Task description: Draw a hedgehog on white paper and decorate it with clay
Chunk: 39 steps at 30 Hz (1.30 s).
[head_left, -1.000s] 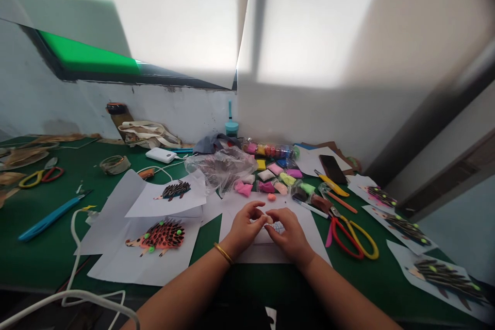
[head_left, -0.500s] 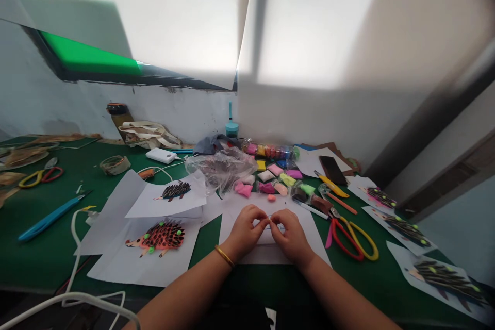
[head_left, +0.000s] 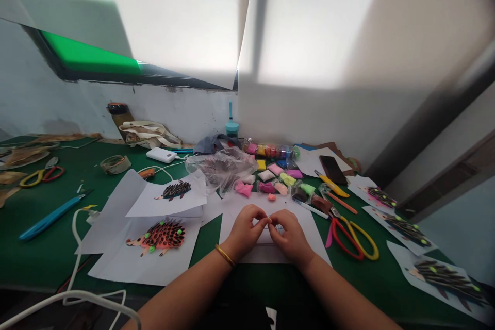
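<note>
My left hand (head_left: 247, 228) and my right hand (head_left: 289, 232) meet fingertip to fingertip above a white sheet of paper (head_left: 232, 206). Both are closed in a pinch, thumbs against forefingers. Whatever sits between the fingertips is too small and too covered to make out. Part of a drawing on the sheet shows behind the fingers. Just beyond the hands lies a small orange lump of clay (head_left: 271, 197). Several wrapped packs of coloured clay, among them a pink pack (head_left: 243, 188) and a green pack (head_left: 308, 189), lie farther back.
Red-and-yellow scissors (head_left: 353, 237), a white pen (head_left: 311, 207) and a yellow cutter (head_left: 331, 184) lie on the right. Hedgehog pictures (head_left: 160, 237) on paper are at left, others at right. A white cable (head_left: 75, 237) runs along the left front; a phone (head_left: 332, 170) lies behind.
My fingertips have shifted very slightly against each other, still pinched together. Nothing else on the table has visibly moved.
</note>
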{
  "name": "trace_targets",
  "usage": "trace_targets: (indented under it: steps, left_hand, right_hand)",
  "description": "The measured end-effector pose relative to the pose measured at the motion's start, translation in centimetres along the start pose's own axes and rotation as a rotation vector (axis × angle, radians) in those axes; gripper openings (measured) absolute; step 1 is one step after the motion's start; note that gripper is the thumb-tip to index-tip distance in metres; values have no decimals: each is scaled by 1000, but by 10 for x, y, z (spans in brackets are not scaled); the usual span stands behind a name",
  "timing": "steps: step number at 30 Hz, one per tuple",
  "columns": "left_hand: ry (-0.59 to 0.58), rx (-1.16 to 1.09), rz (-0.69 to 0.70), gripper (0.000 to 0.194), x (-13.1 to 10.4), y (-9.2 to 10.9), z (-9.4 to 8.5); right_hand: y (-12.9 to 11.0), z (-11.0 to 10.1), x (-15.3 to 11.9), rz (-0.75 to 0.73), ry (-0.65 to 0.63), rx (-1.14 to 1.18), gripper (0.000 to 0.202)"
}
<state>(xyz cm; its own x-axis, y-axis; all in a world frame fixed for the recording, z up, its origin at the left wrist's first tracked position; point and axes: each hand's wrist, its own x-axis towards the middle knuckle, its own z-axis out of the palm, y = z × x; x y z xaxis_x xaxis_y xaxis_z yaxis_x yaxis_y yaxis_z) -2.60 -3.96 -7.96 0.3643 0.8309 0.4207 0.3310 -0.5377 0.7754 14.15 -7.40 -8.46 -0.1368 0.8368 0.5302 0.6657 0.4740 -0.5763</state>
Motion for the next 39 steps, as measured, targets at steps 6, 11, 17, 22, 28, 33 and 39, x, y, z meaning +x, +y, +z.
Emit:
trace_targets:
  steps: [6,11,17,22,28,33,39]
  left_hand:
    - [-8,-39,-11,19,-1,1,1]
    - [-16,-18,-8,17,-1,1,1]
    - [-22,-42,-11,21,-1,2,0]
    - [-5,-26,-5,19,-1,4,0]
    - [-14,-79,-30,18,0,1,1]
    - [-5,-116,-51,17,-1,3,1]
    - [-7,-142,-99,17,1,4,0]
  right_hand:
    - [1,-1,0,-14,-27,14,14]
    - [0,-1,0,-5,-33,13,11]
    - [1,-1,1,-23,-19,21,12]
    - [2,-1,1,-26,-22,20,12]
    - [-2,-2,1,-23,-15,27,13]
    - [-2,-2,1,-11,12,42,14]
    - [-1,-1,0,2,-2,51,9]
